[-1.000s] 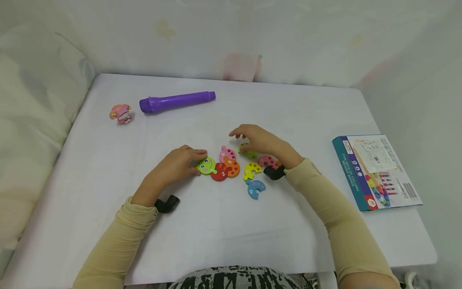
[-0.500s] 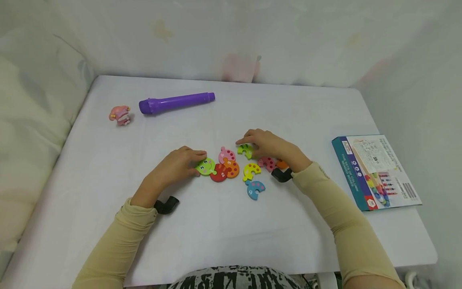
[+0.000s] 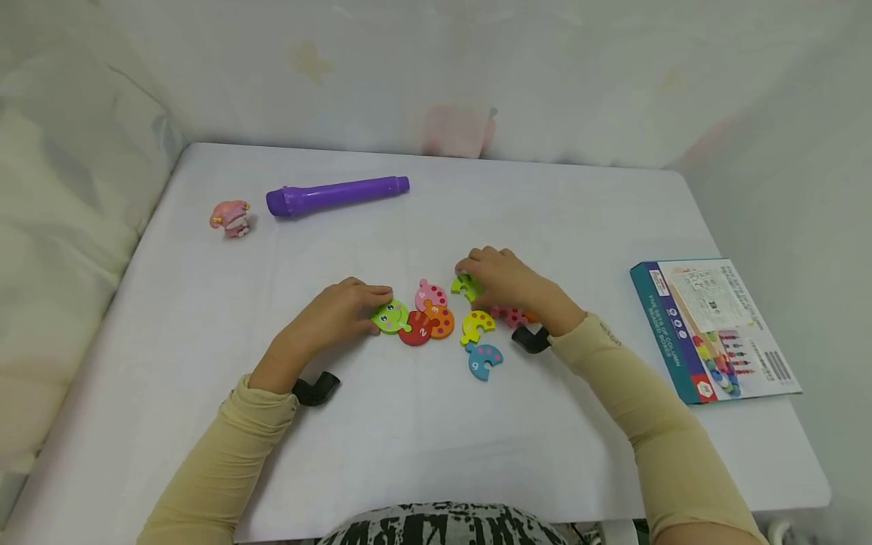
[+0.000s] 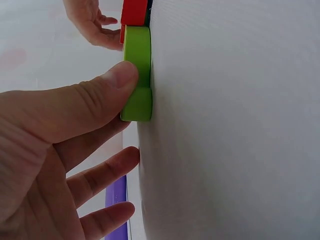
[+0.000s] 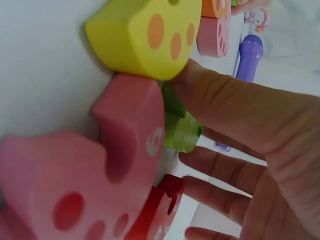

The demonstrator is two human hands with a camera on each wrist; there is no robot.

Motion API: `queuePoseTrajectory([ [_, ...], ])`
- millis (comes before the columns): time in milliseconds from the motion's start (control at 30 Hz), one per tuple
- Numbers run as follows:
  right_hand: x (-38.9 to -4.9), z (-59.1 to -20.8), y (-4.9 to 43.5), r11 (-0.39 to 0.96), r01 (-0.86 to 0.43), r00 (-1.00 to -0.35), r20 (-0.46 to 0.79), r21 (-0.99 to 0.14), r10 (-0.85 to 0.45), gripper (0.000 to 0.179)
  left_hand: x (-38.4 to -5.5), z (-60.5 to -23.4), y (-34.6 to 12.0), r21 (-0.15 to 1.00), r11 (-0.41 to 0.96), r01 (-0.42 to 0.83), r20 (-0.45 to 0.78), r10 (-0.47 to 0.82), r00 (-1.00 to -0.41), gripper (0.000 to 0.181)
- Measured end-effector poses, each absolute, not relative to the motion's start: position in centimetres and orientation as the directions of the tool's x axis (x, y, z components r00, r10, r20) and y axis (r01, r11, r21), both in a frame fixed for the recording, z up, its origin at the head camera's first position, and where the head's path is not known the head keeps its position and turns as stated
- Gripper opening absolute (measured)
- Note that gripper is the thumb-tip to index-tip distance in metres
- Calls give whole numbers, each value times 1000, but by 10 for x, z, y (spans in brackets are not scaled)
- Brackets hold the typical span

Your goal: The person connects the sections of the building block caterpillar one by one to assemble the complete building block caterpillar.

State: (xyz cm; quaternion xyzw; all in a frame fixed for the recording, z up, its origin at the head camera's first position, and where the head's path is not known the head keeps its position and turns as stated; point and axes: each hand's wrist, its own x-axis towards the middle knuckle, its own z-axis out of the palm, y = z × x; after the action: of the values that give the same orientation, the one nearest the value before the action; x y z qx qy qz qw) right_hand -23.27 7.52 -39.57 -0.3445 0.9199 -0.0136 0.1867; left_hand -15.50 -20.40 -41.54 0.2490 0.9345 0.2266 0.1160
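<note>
My left hand [image 3: 343, 312] pinches the green smiling caterpillar head piece [image 4: 137, 55] between thumb and forefinger; its other fingers are spread. The head joins a red piece numbered 2 [image 3: 417, 330], with an orange piece [image 3: 443, 321] and a pink piece [image 3: 432, 294] beyond. My right hand [image 3: 509, 281] has its thumb and fingers around the light green puzzle piece [image 3: 466, 285], partly hidden by it. In the right wrist view the thumb is close to the yellow spotted piece [image 5: 150, 37]. A darker pink piece [image 5: 127, 130] and a red piece [image 5: 160, 207] lie near that hand.
A blue spotted piece [image 3: 484, 361] lies nearest me. At the right is a boxed blocks set [image 3: 715, 329]. A purple toy microphone [image 3: 337, 196] and a small pink figurine [image 3: 232, 218] lie at the back left of the white table [image 3: 409, 454].
My right hand first shifted right off the light green piece, then its fingers drew in around it. The left hand has kept its place on the caterpillar head.
</note>
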Motion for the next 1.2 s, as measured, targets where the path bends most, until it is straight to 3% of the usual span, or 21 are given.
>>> queuePoseTrajectory([
  [367, -226, -399, 76, 773, -620, -734, -248, -135, -632, 55, -155, -417, -205, 471, 777, 418, -100, 518, -850, 59],
  [633, -234, -390, 60, 755, -642, -735, -173, -131, -655, 56, -155, -415, -204, 473, 778, 413, -109, 516, -849, 59],
  [1200, -248, -380, 19, 643, -758, -593, -294, -111, -749, 52, -154, -416, -204, 468, 782, 411, -112, 514, -850, 58],
])
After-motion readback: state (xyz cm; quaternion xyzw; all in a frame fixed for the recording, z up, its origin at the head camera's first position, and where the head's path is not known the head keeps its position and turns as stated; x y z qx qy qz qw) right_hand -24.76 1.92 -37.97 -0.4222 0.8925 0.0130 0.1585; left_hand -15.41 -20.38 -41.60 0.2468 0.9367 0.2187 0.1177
